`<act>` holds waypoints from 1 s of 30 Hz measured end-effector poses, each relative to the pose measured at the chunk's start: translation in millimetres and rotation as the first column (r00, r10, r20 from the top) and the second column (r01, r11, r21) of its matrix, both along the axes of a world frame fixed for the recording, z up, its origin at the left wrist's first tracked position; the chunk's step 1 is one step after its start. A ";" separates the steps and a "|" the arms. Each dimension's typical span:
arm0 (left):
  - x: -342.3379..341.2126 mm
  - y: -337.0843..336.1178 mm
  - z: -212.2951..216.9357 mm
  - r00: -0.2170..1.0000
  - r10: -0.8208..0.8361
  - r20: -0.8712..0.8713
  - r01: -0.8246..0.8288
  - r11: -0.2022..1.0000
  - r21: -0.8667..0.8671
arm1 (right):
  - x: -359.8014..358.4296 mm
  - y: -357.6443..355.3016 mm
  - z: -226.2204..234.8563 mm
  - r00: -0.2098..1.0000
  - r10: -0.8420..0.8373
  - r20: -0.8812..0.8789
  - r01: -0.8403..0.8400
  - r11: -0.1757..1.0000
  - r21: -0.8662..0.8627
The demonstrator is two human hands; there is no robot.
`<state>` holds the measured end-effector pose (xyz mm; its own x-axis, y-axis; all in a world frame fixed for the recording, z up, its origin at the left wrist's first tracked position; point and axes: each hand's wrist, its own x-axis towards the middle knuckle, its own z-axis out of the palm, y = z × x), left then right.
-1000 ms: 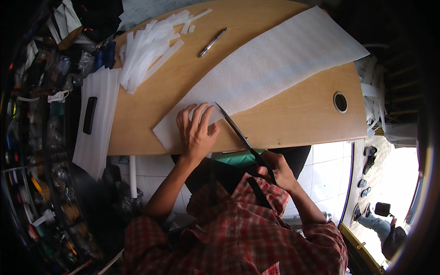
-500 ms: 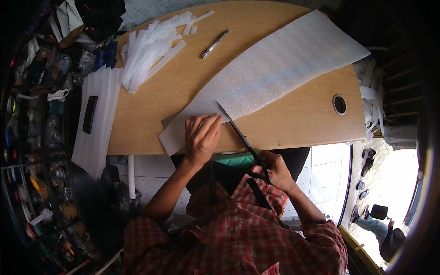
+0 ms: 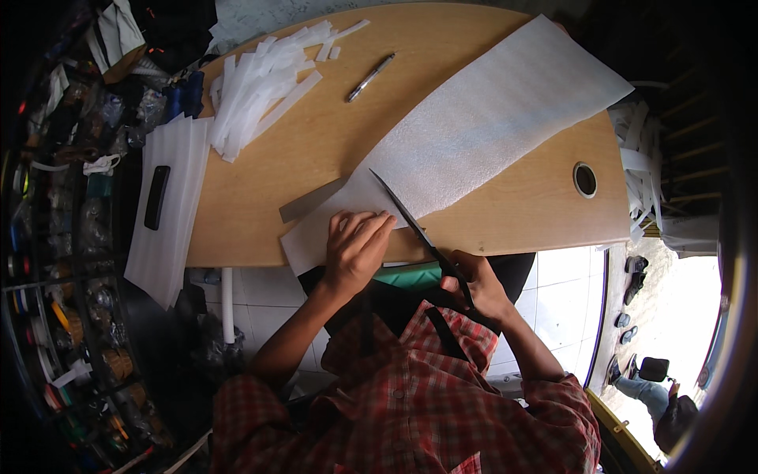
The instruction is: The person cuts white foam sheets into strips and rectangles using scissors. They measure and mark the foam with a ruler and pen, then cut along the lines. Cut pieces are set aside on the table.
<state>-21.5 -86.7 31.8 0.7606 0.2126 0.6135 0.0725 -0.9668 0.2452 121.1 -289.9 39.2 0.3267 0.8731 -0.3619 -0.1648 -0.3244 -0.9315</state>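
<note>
A long white foam sheet (image 3: 489, 110) runs slantwise across the wooden table, its near end hanging a little over the front edge. My left hand (image 3: 354, 251) is closed on this near end, fingertips beside the cut edge. In my right hand (image 3: 480, 288) are black scissors (image 3: 412, 223), held by the handles. Their blades point up and left across the sheet, with the tip near its far edge; the foam parts along the blades. From under the sheet, left of the scissors, sticks out a flat grey strip (image 3: 312, 201).
A pile of white foam strips (image 3: 257, 95) lies at the far left, with a pen (image 3: 370, 77) right of it. A black phone (image 3: 156, 197) rests on stacked foam sheets (image 3: 178, 213) at the left edge. The tabletop (image 3: 537, 205) has a round hole (image 3: 584, 180) at right.
My left hand has moved slightly right, and the near end of the foam sheet has shifted with it. More of the grey strip shows. The right hand has moved a little to the right.
</note>
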 end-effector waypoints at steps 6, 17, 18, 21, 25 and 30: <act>-2.1 -1.7 2.0 1.000 0.000 -0.011 0.000 1.000 -0.004 | 6.4 5.1 6.7 0.996 0.040 0.085 -0.041 0.999 0.005; -11.9 -10.3 6.8 0.998 -0.020 -0.061 0.019 1.000 -0.019 | 15.6 13.9 10.7 0.990 0.104 0.093 -0.097 0.993 -0.074; -13.2 -11.3 8.1 0.997 -0.026 -0.071 0.024 0.999 -0.024 | 16.1 14.8 12.4 0.991 0.098 0.095 -0.092 0.994 -0.063; -15.9 -16.7 10.1 0.998 -0.017 -0.061 0.015 0.999 -0.033 | 16.9 21.3 21.0 0.980 0.130 0.152 -0.116 0.988 -0.101; -22.4 -16.0 18.6 0.999 0.004 -0.041 -0.007 0.997 -0.078 | 14.0 24.8 21.0 0.972 0.125 0.199 -0.104 0.988 -0.114; -48.5 -18.6 47.0 0.906 0.407 0.114 -0.314 0.829 -0.464 | 3.4 8.2 3.0 0.996 0.089 -0.028 -0.088 0.996 0.033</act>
<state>-70.0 -105.3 78.8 0.4490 0.7215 0.5271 0.2995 -0.6773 0.6720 124.5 -281.7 42.3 0.2373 0.9093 -0.3417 -0.1641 -0.3092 -0.9367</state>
